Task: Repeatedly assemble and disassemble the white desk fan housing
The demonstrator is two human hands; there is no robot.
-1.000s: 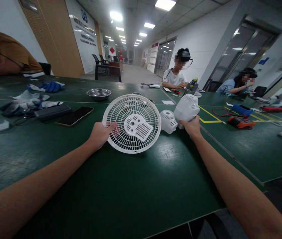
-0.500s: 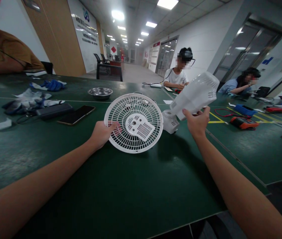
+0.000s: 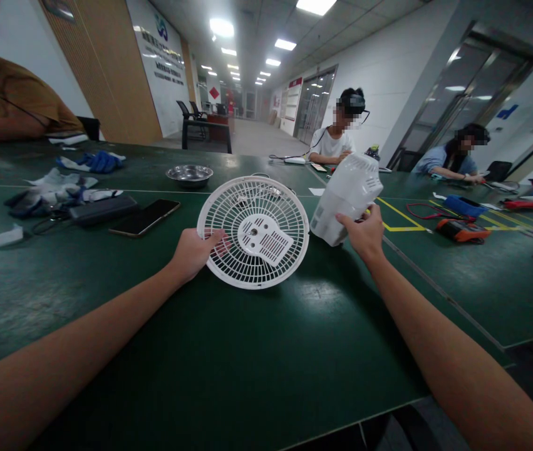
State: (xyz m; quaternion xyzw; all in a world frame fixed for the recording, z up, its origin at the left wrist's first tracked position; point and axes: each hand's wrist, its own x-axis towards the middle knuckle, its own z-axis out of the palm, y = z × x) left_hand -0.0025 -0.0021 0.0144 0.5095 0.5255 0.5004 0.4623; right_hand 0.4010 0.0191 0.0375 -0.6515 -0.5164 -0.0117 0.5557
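Housing (image 3: 344,197): swung down-left since the earlier frame; glossy white plastic, slotted top, tilted, right of centre.
Right hand (image 3: 364,233): clamped on its right side.
Grille (image 3: 265,239): round, ribbed white plastic, frame centre.
Left hand (image 3: 193,254): clamped on its left rim.
Table (image 3: 247,357): smooth green, running to a straight edge, lower right.
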